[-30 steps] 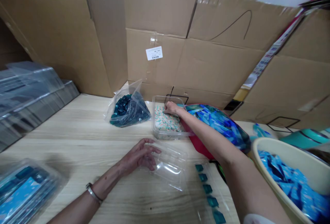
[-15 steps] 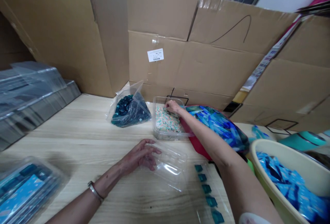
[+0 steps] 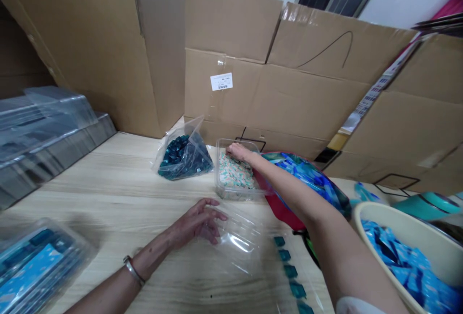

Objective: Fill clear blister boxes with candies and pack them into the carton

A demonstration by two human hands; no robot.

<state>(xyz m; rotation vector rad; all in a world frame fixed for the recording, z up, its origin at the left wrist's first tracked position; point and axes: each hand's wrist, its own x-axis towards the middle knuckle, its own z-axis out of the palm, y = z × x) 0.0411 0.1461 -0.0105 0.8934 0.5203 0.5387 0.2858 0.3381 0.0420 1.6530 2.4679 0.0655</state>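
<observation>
My left hand (image 3: 197, 222) rests on the left edge of an open clear plastic clamshell (image 3: 240, 246) on the wooden table, its fingers curled over the rim. Several small teal squares (image 3: 289, 270) sit in a row in the clamshell's right half. My right hand (image 3: 236, 151) reaches into a clear tub (image 3: 233, 192) full of small white and green packets, fingers bent down among them. What the fingers pinch, if anything, is hidden.
A clear bag of dark teal pieces (image 3: 183, 157) lies left of the tub. A red bowl of blue packets (image 3: 307, 179) and a cream bowl (image 3: 365, 208) of blue packets stand at the right. Filled clamshells (image 3: 32, 266) lie front left, stacked trays (image 3: 43, 135) far left. Cardboard boxes (image 3: 275, 77) wall the back.
The view has shifted slightly. My right hand has moved a little further left in the packet tub. My left hand stays on the clamshell.
</observation>
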